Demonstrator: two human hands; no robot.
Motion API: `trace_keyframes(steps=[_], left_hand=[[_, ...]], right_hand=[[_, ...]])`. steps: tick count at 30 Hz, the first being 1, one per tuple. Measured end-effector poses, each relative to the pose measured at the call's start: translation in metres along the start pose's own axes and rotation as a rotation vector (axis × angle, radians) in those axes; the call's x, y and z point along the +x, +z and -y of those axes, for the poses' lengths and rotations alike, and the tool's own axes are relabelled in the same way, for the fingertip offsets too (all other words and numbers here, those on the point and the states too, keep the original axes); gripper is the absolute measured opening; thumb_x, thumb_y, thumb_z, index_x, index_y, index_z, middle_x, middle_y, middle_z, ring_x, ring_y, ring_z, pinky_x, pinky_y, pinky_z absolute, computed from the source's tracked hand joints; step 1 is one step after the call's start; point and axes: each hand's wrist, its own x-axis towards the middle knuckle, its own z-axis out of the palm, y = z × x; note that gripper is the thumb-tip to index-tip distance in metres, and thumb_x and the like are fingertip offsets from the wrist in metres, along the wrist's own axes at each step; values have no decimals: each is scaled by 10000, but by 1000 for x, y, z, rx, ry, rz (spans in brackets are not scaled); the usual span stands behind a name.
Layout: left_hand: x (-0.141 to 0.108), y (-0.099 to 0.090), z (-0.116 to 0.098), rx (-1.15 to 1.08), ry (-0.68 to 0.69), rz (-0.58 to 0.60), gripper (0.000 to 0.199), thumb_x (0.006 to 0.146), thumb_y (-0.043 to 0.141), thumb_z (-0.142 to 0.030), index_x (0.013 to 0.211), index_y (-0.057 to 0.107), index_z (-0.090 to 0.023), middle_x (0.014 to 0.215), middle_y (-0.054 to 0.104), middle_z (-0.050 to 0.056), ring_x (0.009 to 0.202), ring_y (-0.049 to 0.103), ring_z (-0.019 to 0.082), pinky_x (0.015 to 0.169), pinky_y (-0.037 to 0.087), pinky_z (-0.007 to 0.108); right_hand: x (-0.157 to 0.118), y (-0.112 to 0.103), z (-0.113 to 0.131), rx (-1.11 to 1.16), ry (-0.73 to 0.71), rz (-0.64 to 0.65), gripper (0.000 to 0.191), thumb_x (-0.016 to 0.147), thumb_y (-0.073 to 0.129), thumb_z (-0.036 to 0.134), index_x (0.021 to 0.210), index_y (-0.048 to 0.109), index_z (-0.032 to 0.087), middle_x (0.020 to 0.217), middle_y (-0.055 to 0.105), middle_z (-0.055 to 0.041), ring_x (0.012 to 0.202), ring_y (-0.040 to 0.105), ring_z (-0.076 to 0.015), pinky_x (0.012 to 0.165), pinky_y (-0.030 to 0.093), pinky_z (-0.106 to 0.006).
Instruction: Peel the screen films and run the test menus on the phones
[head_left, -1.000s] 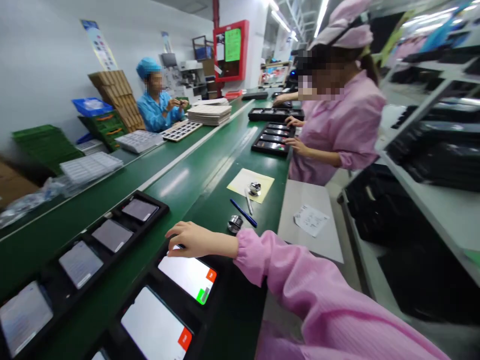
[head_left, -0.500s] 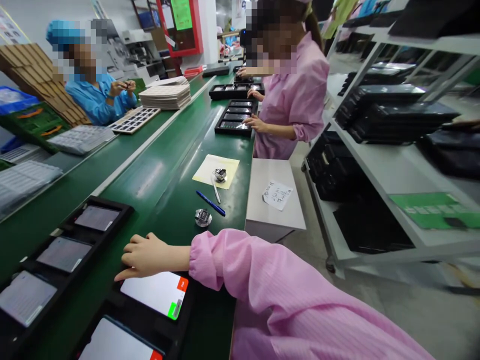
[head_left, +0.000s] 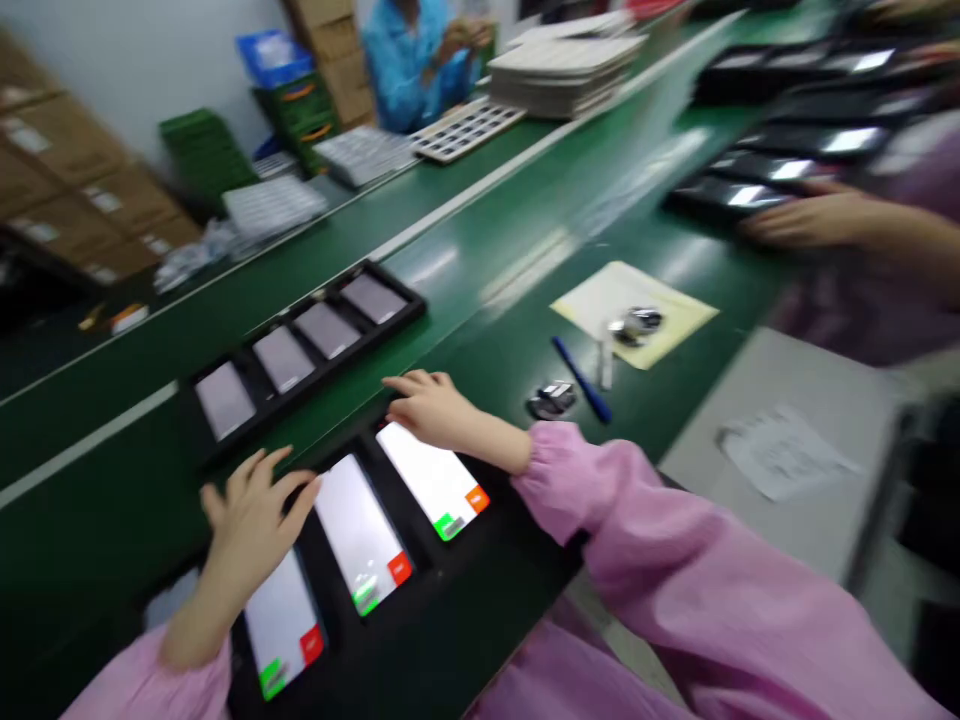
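Several smartphones lie in slots of a black tray (head_left: 421,552) close in front of me. Lit white screens with red and green corner patches show on the right phone (head_left: 433,475), the middle phone (head_left: 360,525) and the left phone (head_left: 279,612). A further phone (head_left: 169,602) is mostly covered by my left arm. My right hand (head_left: 431,408) rests at the upper end of the right phone, fingers extended. Above the left phone is my left hand (head_left: 255,515), its fingers spread and holding nothing; one fingertip comes near the middle phone's top corner.
Beyond lies a second black tray (head_left: 330,376) of grey-screened phones. To the right are a metal clicker-like device (head_left: 552,400), a blue pen (head_left: 581,380) and yellow paper (head_left: 679,312) bearing another device. A co-worker's hand (head_left: 810,215) is at black trays far right; another person (head_left: 409,70) sits across.
The view has swung left and down. My left hand has come into view over the phones. My right hand stays by the upper end of the right phone.
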Motion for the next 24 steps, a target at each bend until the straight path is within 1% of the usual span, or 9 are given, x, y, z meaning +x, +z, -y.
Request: trace_keyframes(steps=[4,8,11,13,15,17,18,21,24], left_hand=[[6,5,-20,-47,-100,39,339,1059,498,-423,1128,808,-303,1506,622,141,1501,430,450,1119,239,944],[6,13,-24,-101,-132,23,307,1059,532,-406,1030,800,-261,1428,666,121,1507,428,413,1150,214,930],[7,12,-24,-133,-139,9,268,1043,573,-370,962,792,-239,1384,685,119,1514,425,409,1178,152,927],[6,6,-27,-139,-142,-36,237,1039,587,-348,990,789,-234,1406,674,127,1529,412,405,1208,110,906],[0,-2,-35,-123,-99,-145,209,1040,601,-338,1072,777,-230,1411,674,135,1510,447,400,1229,103,879],[-13,-11,-49,-135,12,-258,191,1036,625,-338,1129,752,-229,1347,712,125,1424,545,371,1249,162,826],[-21,-15,-59,-179,89,-275,198,1034,637,-350,1158,734,-230,1307,730,113,1362,596,342,1259,212,776],[-46,-15,-96,-425,340,-148,326,1028,651,-416,1285,666,-215,1244,747,87,1198,679,252,1246,366,584],[-63,-7,-132,-629,489,-95,250,1049,580,-269,1267,655,-172,1105,757,51,1032,704,186,1175,459,450]], right_hand=[[5,9,-7,49,-37,-29,152,1014,696,306,1066,730,168,1521,563,-102,1435,484,-307,1221,382,-613],[5,15,-4,116,-52,-48,178,1011,689,313,905,769,194,1527,590,-97,1390,507,-346,1168,359,-657],[12,24,-2,179,-12,-78,188,1007,696,339,886,800,239,1475,640,-95,1321,546,-369,1129,339,-684],[14,26,-3,223,18,-101,193,1007,693,349,888,805,245,1441,661,-97,1305,551,-383,1115,333,-704],[7,18,-3,274,0,-108,209,1009,688,361,879,801,243,1441,656,-93,1311,547,-381,1089,387,-669],[-14,-1,-1,320,-76,-94,226,1015,683,381,867,792,249,1425,659,-78,1290,563,-345,1036,471,-574],[-29,-14,2,343,-126,-84,226,1021,677,381,868,786,255,1390,674,-69,1257,582,-315,996,505,-519],[-82,-52,20,413,-270,-80,169,1028,674,300,883,752,262,1154,716,-57,1066,632,-227,924,534,-435],[-127,-74,40,470,-330,-14,123,1044,630,207,977,722,251,948,714,-14,849,635,-155,952,543,-410]])
